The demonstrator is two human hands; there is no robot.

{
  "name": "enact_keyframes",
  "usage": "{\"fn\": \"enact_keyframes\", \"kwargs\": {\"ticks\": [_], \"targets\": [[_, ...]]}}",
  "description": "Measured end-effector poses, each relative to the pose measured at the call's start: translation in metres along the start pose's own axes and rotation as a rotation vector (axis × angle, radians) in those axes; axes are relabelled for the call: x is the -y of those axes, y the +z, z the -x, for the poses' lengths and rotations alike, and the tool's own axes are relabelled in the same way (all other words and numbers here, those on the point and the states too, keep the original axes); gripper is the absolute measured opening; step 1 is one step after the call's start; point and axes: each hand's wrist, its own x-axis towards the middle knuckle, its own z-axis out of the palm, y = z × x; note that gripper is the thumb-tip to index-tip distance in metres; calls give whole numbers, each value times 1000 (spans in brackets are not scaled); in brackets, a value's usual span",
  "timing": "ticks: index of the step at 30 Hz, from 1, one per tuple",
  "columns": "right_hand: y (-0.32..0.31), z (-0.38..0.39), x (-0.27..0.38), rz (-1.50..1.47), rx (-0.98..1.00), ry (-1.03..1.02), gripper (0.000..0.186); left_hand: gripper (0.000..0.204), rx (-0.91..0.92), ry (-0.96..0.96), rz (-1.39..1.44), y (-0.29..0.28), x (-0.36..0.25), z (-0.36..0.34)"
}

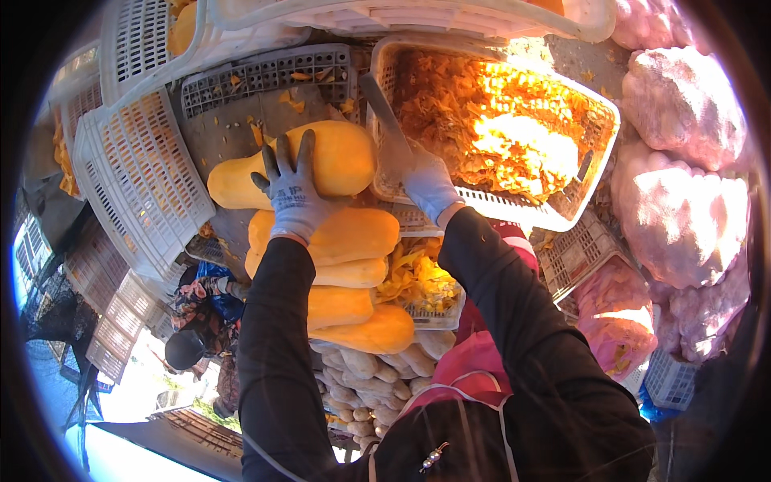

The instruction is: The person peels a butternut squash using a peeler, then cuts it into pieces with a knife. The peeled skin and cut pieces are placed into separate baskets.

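Observation:
A smooth orange butternut squash [341,161] lies sideways on a grey surface in front of me. My left hand [293,193], in a grey-white glove with dark fingertips, rests on it with fingers spread over its top. In my right hand [430,181], also gloved, the fingers are closed round the handle of a knife [384,116]. Its broad blade points away from me and a little left, between the squash and a white basket [526,215] heaped with orange peelings [474,120]. The handle is hidden in my grip. More squashes [353,241] are stacked just nearer to me.
Stacked white crates [144,173] stand at the left, and another white crate [418,18] crosses the far edge. Full pink mesh sacks [683,209] line the right. Pale tubers [369,386] lie below the squash stack. A co-worker [205,329] is at the lower left.

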Motion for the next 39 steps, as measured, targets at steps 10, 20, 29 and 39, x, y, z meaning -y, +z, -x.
{"fn": "enact_keyframes", "kwargs": {"ticks": [10, 20, 29, 39], "targets": [[-11, 72, -17, -486, 121, 60, 24, 129, 123, -31, -22, -17, -6, -5], [-63, 119, 3, -625, 735, 78, 37, 47, 509, -321, 2541, 8, -82, 105], [-21, 197, 53, -270, 172, -81, 32, 35, 544, -126, 2953, 50, -102, 140], [-79, 200, 21, -284, -20, 15, 24, 27, -141, -596, 2689, 7, 8, 70]]}}
